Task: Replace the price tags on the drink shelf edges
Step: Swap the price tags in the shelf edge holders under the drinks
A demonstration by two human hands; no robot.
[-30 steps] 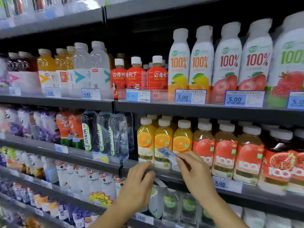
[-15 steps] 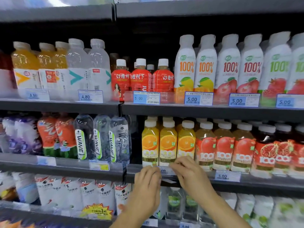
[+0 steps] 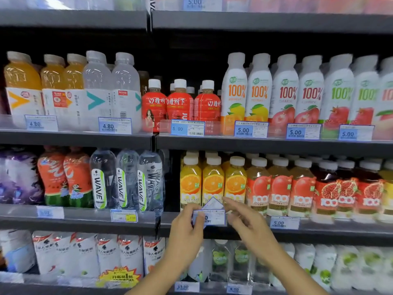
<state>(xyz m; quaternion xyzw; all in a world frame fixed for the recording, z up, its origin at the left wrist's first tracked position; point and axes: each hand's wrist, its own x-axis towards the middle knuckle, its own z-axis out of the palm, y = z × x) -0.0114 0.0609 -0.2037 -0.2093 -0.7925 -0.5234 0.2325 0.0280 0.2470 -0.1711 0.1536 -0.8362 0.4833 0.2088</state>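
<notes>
A blue-and-white price tag [image 3: 212,217] sits at the edge of the middle shelf [image 3: 340,232], under the orange juice bottles [image 3: 212,184]. Its top edge sticks up in a peak in front of the bottles. My left hand [image 3: 187,226] pinches the tag's left end with thumb and fingers. My right hand [image 3: 244,222] is at the tag's right end, fingers spread and blurred; whether it grips the tag is unclear. Another tag [image 3: 284,222] reading 5.00 sits to the right on the same edge.
Shelves of drink bottles fill the view. The upper shelf edge carries tags reading 4.80 [image 3: 114,125] and 5.00 [image 3: 251,129]. WAVE water bottles [image 3: 127,179] stand left of the orange juice. A yellow promo sticker [image 3: 119,276] hangs on the lower shelf.
The tag, held up in my right hand a second ago, came down to the shelf edge. My left hand now pinches its left end, and the tag's face shows.
</notes>
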